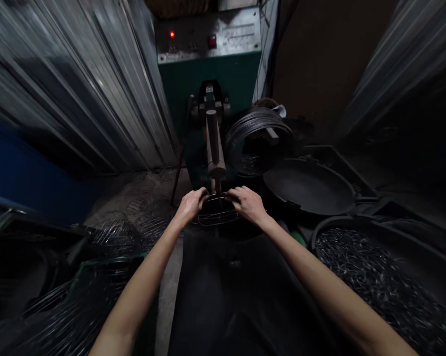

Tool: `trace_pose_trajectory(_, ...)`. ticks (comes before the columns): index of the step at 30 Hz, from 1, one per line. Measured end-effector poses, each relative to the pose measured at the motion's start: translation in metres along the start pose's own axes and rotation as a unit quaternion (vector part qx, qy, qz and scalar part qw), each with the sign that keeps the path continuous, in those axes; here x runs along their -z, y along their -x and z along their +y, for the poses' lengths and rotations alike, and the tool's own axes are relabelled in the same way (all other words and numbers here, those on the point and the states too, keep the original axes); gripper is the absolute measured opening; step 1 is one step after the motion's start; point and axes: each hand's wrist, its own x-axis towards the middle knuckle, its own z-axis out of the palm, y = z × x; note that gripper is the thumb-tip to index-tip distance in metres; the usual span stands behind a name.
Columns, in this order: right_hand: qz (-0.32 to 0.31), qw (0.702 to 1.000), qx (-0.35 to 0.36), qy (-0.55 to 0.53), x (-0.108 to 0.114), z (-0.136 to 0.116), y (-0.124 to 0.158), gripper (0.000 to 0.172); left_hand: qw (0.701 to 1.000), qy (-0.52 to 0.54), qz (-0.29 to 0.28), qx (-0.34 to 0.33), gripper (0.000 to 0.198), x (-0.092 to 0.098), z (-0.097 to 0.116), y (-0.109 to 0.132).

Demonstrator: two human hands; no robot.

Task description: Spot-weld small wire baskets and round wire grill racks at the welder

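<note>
Holding a rounded wire frame (218, 216) out in front of the body — pinched with the left hand (191, 203) at its far left corner and with the right hand (248, 202) at its far right corner, fingers closed narrowly on the wire at both places. Held just below the blunt end of a thick cylindrical machine arm (216, 148), beyond a black apron (237, 291). Impossible to tell of any contact between wire and machine. Facing a green spot-welding machine (241, 74) with a lit red lamp (172, 34) and a red switch (212, 41) on its metal panel. Flanked on the right by a coil of wire (258, 118), a wide dark basin (311, 185) and, nearer, a heap of short metal pieces (378, 287) in a tub (321, 225). Bordered on the left by bundled wire pieces (97, 296) — and, farther back, by corrugated metal sheeting (85, 74).
</note>
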Motion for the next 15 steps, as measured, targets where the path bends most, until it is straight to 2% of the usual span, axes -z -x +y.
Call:
trace_pose_trajectory(9,-0.004,1.0,-0.012,0.018,-0.005,0.001,-0.014,0.018,1.0,0.011,0.012,0.0,0.017,-0.003,-0.01,-0.015)
trace_pose_trajectory(12,-0.004,1.0,-0.014,-0.01,-0.004,0.001,-0.013,0.016,0.999,0.032,0.005,0.003,0.018,-0.002,-0.009,-0.014)
trace_pose_trajectory(15,0.026,0.997,-0.024,-0.075,0.0,0.015,-0.008,0.013,0.999,0.041,-0.001,0.011,0.018,-0.001,-0.007,-0.016)
